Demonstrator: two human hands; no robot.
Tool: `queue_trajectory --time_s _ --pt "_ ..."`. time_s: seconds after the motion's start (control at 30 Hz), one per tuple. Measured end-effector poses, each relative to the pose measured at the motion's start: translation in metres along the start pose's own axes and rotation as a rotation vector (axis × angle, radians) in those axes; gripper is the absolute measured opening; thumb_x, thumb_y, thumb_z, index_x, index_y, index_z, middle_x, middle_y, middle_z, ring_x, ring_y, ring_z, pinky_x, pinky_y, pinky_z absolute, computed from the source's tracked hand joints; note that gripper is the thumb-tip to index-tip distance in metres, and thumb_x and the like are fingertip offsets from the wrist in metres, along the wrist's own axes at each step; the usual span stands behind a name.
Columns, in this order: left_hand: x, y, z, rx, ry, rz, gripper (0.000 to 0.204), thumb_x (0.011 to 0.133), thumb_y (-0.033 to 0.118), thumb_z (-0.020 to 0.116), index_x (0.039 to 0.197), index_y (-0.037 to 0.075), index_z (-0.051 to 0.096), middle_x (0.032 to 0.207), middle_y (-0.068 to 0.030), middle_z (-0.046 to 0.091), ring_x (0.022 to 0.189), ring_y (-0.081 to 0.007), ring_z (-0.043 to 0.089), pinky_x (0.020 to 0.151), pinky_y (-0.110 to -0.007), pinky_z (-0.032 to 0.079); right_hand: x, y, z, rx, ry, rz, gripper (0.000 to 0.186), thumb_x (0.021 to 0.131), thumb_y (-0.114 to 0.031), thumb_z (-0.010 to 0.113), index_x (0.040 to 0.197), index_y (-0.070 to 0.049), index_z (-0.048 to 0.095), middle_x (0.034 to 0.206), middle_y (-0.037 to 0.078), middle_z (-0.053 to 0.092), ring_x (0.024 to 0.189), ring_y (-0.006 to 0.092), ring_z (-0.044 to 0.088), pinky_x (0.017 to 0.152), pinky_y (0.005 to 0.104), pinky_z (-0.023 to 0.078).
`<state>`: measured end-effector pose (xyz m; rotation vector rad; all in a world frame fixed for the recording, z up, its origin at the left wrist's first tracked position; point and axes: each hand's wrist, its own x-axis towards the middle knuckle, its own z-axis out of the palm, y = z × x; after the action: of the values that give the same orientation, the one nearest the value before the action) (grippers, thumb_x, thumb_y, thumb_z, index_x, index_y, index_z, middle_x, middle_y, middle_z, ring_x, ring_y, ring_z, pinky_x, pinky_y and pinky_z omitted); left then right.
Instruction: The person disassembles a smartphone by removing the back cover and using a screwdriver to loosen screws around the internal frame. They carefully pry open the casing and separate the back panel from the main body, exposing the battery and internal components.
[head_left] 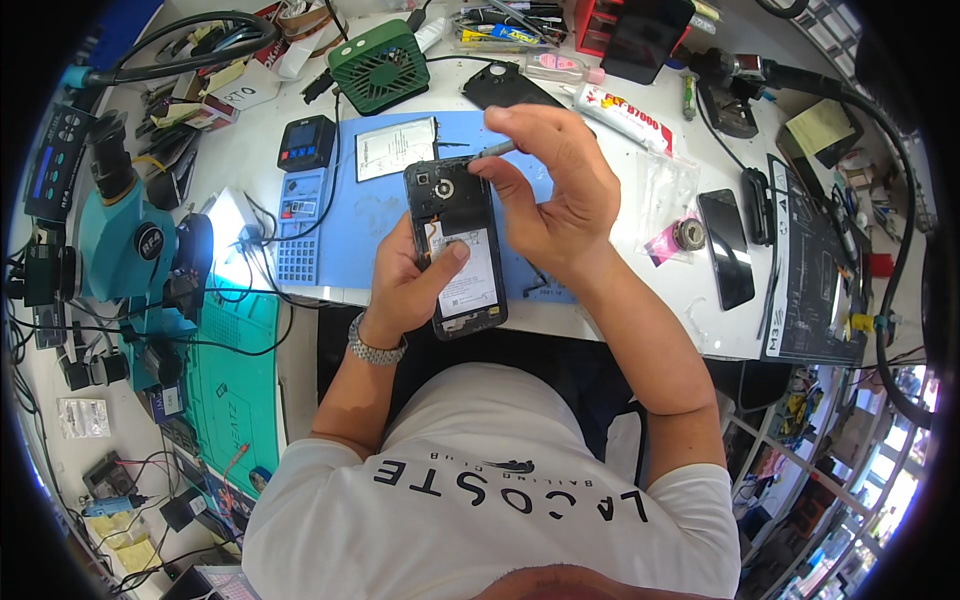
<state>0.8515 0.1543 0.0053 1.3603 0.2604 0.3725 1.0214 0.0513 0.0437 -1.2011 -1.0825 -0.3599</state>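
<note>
My left hand point(405, 280) is closed round an opened smartphone point(465, 205), its thumb across the pale battery point(478, 275). The phone's back is off, so the camera parts at its upper end and the inner board area show. Above that end, my right hand point(565, 190) pinches a slim grey tool point(494, 149) between thumb and fingers. The tool points at the phone's upper right corner; its tip is too small to tell whether it touches. A blue work mat point(375, 215) lies beneath, with a loose silver-white battery point(396, 149) on it, left of the phone.
A dark phone back cover point(500, 84) and green fan point(378, 66) stand beyond the mat. To the right lie a glue tube point(622, 117), a small round tin point(688, 234) and another phone point(726, 248). A teal microscope point(140, 240) and cables occupy the left.
</note>
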Motion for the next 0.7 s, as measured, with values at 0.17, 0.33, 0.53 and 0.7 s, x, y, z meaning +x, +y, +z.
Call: queue_trajectory --time_s 0.17,0.33,0.53,0.7 --pt "0.001 -0.003 -0.002 0.023 -0.008 0.018 0.044 0.102 0.005 0.067 0.143 -0.002 0.053 0.119 -0.0066 0.071 0.1 -0.0091 0.067 0.086 -0.027 0.058 -0.007 -0.002 -0.001 0.063 0.005 0.03 0.057 0.079 0.021 0.071 0.128 -0.009 0.074 0.112 0.016 0.069 0.086 0.0216 0.071 0.075 0.0302 0.059" --pt "0.0 -0.002 -0.002 -0.001 -0.016 0.006 0.042 0.102 0.005 0.067 0.142 -0.002 0.054 0.119 -0.0071 0.071 0.1 -0.009 0.068 0.086 -0.027 0.058 -0.004 0.001 0.003 0.018 0.014 -0.034 0.057 0.08 0.022 0.068 0.13 -0.006 0.072 0.11 0.015 0.069 0.086 0.0215 0.071 0.075 0.0289 0.059" --pt "0.001 0.0 0.0 0.014 -0.002 0.007 0.042 0.102 0.004 0.067 0.141 -0.003 0.055 0.119 -0.008 0.071 0.1 -0.0095 0.068 0.085 -0.028 0.058 -0.011 0.004 0.001 0.002 0.015 -0.034 0.056 0.086 0.023 0.064 0.138 0.001 0.062 0.104 0.013 0.068 0.095 0.021 0.071 0.082 0.0309 0.06" --pt "0.0 -0.002 -0.001 0.042 0.001 0.007 0.042 0.101 0.005 0.068 0.141 -0.003 0.055 0.119 -0.0068 0.071 0.099 -0.0082 0.066 0.086 -0.026 0.055 -0.014 0.001 -0.003 0.077 -0.085 0.002 0.06 0.094 0.024 0.058 0.15 0.006 0.044 0.115 0.017 0.063 0.106 0.023 0.072 0.097 0.0377 0.063"
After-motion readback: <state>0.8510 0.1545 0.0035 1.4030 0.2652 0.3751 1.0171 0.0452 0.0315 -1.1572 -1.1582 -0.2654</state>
